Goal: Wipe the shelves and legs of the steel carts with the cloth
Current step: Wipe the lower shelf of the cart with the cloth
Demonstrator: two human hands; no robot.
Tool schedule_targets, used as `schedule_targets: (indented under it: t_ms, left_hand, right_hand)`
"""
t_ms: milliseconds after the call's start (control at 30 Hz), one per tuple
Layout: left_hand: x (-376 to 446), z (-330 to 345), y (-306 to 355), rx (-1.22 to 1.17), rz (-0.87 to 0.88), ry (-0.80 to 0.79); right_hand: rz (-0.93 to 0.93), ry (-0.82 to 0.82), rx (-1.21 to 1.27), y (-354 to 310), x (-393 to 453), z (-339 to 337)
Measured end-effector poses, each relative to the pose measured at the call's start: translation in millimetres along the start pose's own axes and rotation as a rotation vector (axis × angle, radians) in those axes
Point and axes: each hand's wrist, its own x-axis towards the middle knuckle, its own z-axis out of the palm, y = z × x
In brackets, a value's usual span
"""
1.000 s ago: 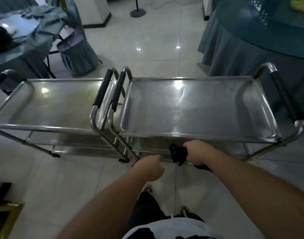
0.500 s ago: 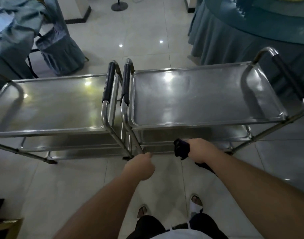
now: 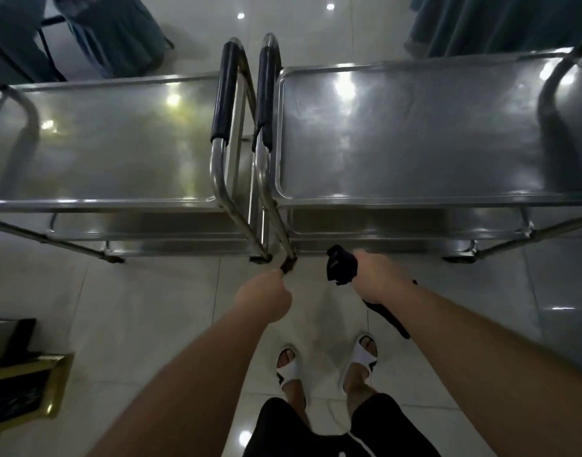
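Two steel carts stand side by side on the tiled floor, the left cart [image 3: 118, 150] and the right cart [image 3: 415, 136], their black-padded handles almost touching. My right hand [image 3: 378, 275] grips a dark cloth [image 3: 340, 265] just in front of the right cart's lower shelf [image 3: 382, 225]. A tail of the cloth hangs under my wrist. My left hand [image 3: 263, 298] is curled in a fist, and its front meets the caster [image 3: 288, 263] at the foot of the right cart's near left leg [image 3: 276, 222]. I see nothing held in it.
Tables draped in blue-grey cloth stand behind the carts at the back left [image 3: 111, 31] and back right [image 3: 481, 21]. A gold-framed object [image 3: 29, 387] sits on the floor at the lower left. My feet in white sandals [image 3: 362, 354] are close to the carts.
My view has tipped down and come closer to the carts. Both hands have sunk toward the base of the right cart, and the left fist has reached the foot of its leg.
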Motion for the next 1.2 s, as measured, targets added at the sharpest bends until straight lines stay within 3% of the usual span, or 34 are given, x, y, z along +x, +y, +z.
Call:
schedule_targets:
  t_ms: [433,567,700,933,1133,1200]
  left_hand:
    - [116,36,4,-0.189,-0.1,0.048]
    - [182,52,-6,-0.315,-0.131,0.156]
    - [244,67,-17,-0.574,-0.207,0.312]
    - [300,78,-26,-0.872,0.081,0.77]
    - [341,90,-24,-1.081,0.25,0.868]
    - [352,93,-25,-1.11,0.302,0.935]
  right_hand:
    - [-0.08,0.098,0.21,36,125,44]
    - [-0.108,0.03,0.345,30,181,69]
    - [-0.08,0.079,0.27,21,234,91]
    - [-0.256,0.398,0.324,-5,310,108]
    - [-0.434,0.601,0.357,-27,373,126]
    - [-0.499,0.563,0.417,-36,392,135]
